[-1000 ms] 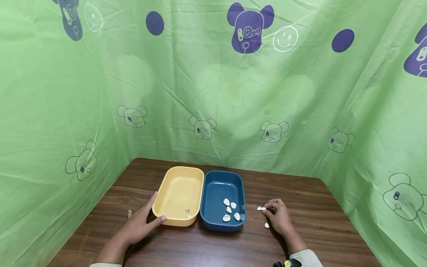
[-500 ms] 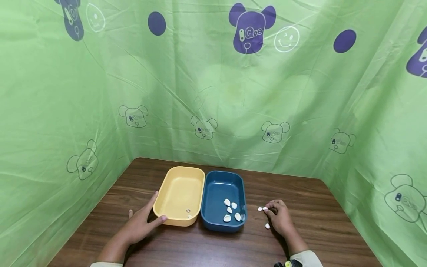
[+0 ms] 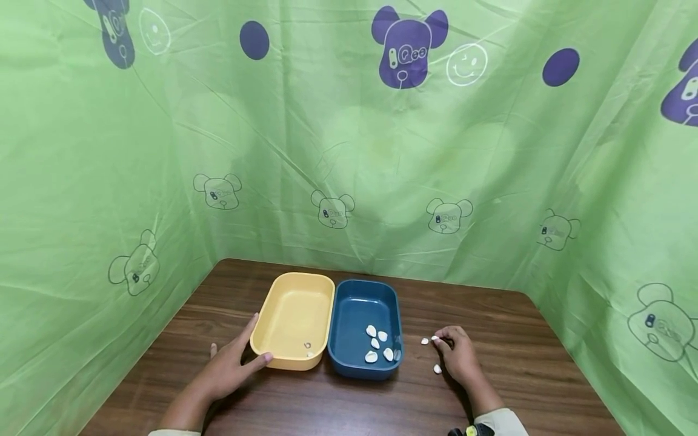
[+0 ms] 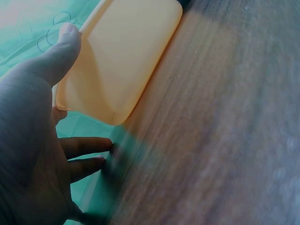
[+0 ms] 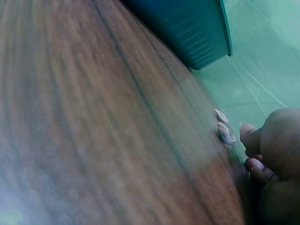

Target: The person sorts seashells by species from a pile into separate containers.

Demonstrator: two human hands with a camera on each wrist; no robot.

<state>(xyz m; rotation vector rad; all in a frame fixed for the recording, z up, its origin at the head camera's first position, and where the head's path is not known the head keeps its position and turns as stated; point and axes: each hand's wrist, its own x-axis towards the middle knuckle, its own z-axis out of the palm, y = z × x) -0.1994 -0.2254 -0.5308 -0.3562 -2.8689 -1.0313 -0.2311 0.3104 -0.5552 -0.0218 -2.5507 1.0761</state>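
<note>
In the head view my right hand [image 3: 459, 356] pinches a small white shell [image 3: 435, 338] between thumb and fingertips, right of the blue bin [image 3: 364, 370]. Close by on the table lie a second shell [image 3: 425, 341] and, nearer the wrist, a third shell [image 3: 437, 368]. The right wrist view shows a ribbed shell [image 5: 226, 133] beside the thumb; the held one is mostly hidden there. My left hand [image 3: 226, 366] touches the near left corner of the yellow bin [image 3: 289, 363], thumb on the rim and index finger along the side. Its other fingers stretch out free of the bin.
Several white shells [image 3: 371, 331] lie in the blue bin's near half. Two tiny pieces [image 3: 308, 345] sit in the yellow bin. The bins stand side by side on a dark wooden table [image 3: 305, 399], enclosed by a green patterned curtain [image 3: 382, 163].
My right hand's pinched shell has moved slightly up and right, apart from the neighbouring shell it had been against. The left hand and both bins keep their places.
</note>
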